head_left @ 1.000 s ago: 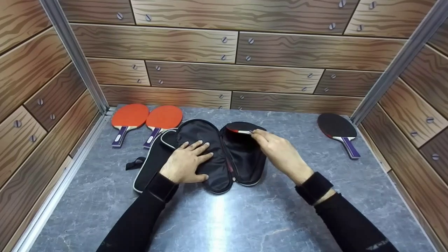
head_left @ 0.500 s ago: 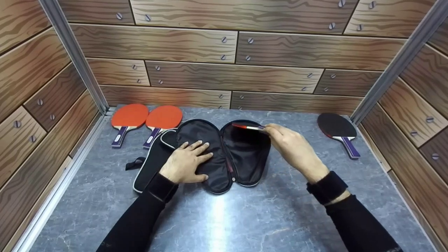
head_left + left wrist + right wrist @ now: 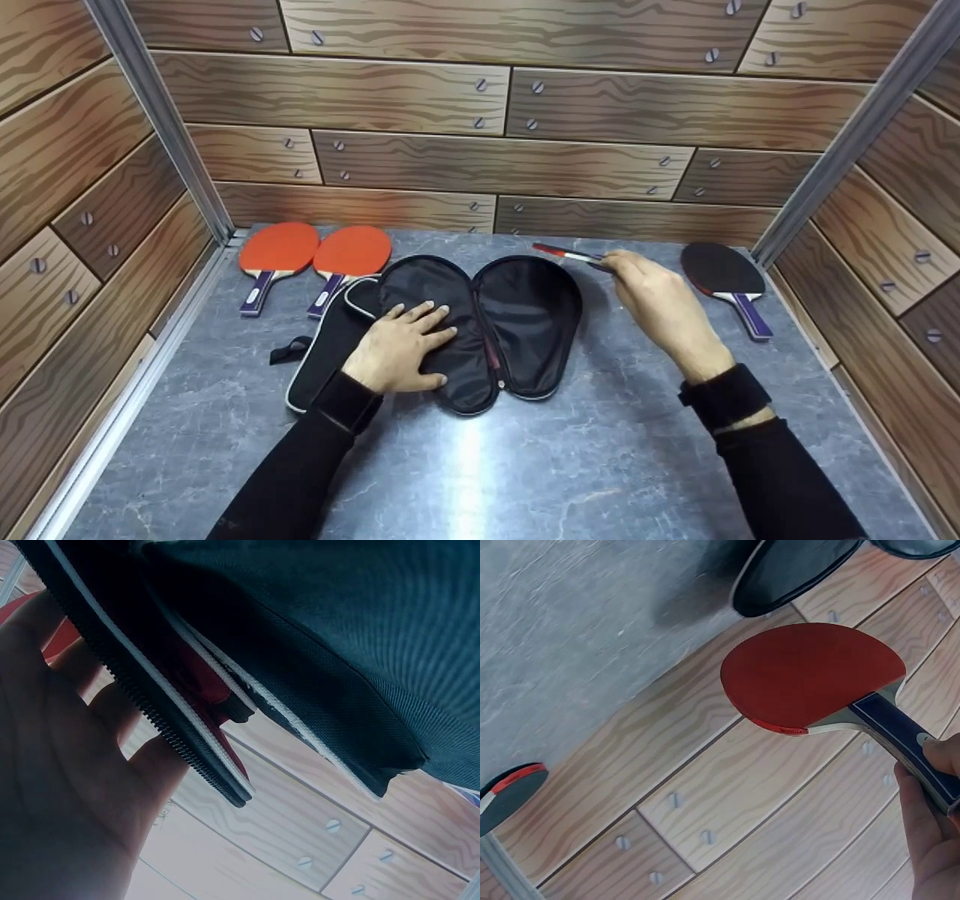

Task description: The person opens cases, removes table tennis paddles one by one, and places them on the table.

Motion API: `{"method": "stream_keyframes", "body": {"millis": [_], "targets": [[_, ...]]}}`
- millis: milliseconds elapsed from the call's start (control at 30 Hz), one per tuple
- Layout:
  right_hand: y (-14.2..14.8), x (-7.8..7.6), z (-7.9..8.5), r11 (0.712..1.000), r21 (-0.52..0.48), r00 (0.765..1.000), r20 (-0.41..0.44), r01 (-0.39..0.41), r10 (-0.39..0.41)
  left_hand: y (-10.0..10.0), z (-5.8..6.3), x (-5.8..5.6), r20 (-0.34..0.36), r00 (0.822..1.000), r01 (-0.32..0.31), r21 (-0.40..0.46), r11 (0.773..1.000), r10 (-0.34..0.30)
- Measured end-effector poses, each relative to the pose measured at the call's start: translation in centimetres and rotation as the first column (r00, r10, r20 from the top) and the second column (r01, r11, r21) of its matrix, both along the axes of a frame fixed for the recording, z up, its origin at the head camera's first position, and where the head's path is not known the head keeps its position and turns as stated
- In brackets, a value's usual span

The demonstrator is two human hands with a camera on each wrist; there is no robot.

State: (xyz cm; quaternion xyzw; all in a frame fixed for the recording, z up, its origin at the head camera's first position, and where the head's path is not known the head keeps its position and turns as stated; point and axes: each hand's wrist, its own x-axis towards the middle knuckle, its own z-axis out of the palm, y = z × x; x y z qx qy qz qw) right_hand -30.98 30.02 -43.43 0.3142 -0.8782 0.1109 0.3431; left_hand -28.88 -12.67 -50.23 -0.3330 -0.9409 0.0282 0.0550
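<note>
My left hand (image 3: 401, 349) lies with its fingers spread on the left flap (image 3: 424, 281) of an unzipped black paddle case, whose right half (image 3: 529, 326) lies spread beside it. In the left wrist view, straight fingers show near the zipper edge (image 3: 161, 720). My right hand (image 3: 664, 311) grips the purple handle of a table tennis paddle by its end. Tilted nearly edge-on, this paddle (image 3: 568, 254) points left, beyond the case's upper right edge. The right wrist view shows its red face (image 3: 810, 675), with thumb and fingers around the handle.
A red paddle (image 3: 279, 246) and another red paddle (image 3: 352, 251) lie side by side at the back left. A paddle with its black face up (image 3: 722, 270) lies at the back right. Black fabric with white piping (image 3: 319, 367) and a strap (image 3: 291, 350) shows under the flap. Wood-patterned walls (image 3: 480, 165) enclose the table.
My right hand has moved right and slightly back, taking the paddle from over the case's right half to past its upper right edge. My left hand has stayed still.
</note>
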Motion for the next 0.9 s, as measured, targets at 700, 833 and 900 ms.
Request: {"method": "stream_keyframes", "body": {"millis": [700,833,900], "targets": [[4.9,-2.0,-1.4,0.987,-0.052,0.985,0.08,0.154,-0.15,0.0,0.2,0.2,0.004,1.0,-0.001,-0.008,1.0,0.001],[5.5,-2.1,-1.5,0.983,-0.053,0.979,0.106,0.178,-0.172,-0.1,0.2,0.2,0.008,1.0,-0.003,-0.004,1.0,0.003],[5.7,-2.2,-1.5,0.98,-0.056,0.976,0.122,0.19,-0.183,-0.1,0.2,0.2,0.012,1.0,-0.002,-0.002,1.0,0.002]]}}
